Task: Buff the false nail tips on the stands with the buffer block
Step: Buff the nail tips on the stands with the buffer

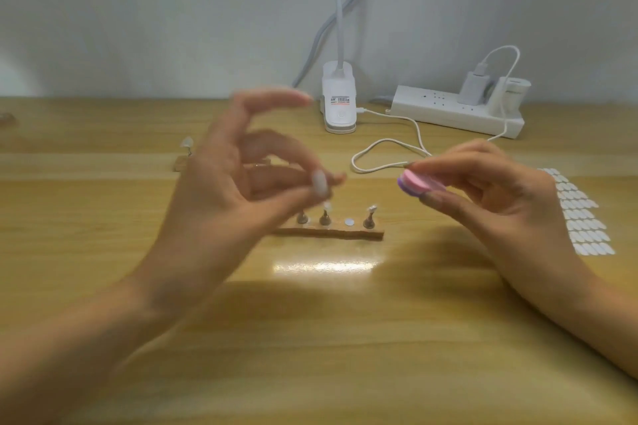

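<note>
Two hands are raised over the middle of the bench [310, 338]. The left hand [238, 193], blurred, pinches a white false nail tip [319, 183] between thumb and fingertips. The right hand [500, 193] grips the pink and purple buffer block [421, 182], held a little apart from the tip. Below them a wooden base [331, 234] carries three small stands [369, 219]. A power strip [455, 110] lies along the far edge.
</note>
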Demonstrator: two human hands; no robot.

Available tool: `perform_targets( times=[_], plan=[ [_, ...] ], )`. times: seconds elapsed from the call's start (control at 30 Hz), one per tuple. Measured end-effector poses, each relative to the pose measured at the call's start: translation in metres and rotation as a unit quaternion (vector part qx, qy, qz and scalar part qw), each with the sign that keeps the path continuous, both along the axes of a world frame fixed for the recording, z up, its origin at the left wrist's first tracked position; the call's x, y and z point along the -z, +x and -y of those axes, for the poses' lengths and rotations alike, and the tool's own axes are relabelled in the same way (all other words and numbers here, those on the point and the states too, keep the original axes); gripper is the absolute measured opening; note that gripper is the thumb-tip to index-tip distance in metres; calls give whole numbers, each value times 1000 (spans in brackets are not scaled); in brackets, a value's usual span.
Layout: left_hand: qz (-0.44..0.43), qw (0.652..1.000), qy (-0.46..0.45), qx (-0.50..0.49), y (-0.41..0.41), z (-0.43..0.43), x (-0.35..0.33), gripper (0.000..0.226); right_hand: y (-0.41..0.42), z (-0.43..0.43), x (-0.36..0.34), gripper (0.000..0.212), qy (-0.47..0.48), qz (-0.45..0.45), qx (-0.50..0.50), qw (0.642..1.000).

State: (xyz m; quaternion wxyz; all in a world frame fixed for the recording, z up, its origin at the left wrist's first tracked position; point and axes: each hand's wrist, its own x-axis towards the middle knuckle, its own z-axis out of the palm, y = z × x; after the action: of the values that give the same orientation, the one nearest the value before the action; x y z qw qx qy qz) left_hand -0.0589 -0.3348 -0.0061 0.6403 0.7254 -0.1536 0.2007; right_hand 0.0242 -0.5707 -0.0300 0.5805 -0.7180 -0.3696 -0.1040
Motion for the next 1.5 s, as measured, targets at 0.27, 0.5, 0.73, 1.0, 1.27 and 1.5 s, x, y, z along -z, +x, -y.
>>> perform_targets(
  times=[0.27, 0.5, 0.73, 1.0, 1.27, 1.5],
  plan=[
    [4, 962, 272, -3, 22, 11, -15, 67, 8, 1, 0, 25, 17, -128, 16, 992],
    [-18, 926, 376, -31, 31, 17, 8, 73, 8, 1, 1, 24, 4, -137, 12, 990],
    [-17, 893, 440, -87, 33, 16, 8, 71, 8, 1, 2, 26, 5, -144, 9, 990],
    [-58, 913, 394, -82, 40, 17, 10, 67, 9, -1, 1, 25, 7, -149, 5, 989],
    [-37, 883, 462, -70, 44, 21, 4, 72, 7, -1, -1, 23, 7, -157, -7, 988],
    [11, 869, 486, -92, 45, 34, 6, 73, 8, -1, -1, 28, 18, -180, 3, 984]
  ],
)
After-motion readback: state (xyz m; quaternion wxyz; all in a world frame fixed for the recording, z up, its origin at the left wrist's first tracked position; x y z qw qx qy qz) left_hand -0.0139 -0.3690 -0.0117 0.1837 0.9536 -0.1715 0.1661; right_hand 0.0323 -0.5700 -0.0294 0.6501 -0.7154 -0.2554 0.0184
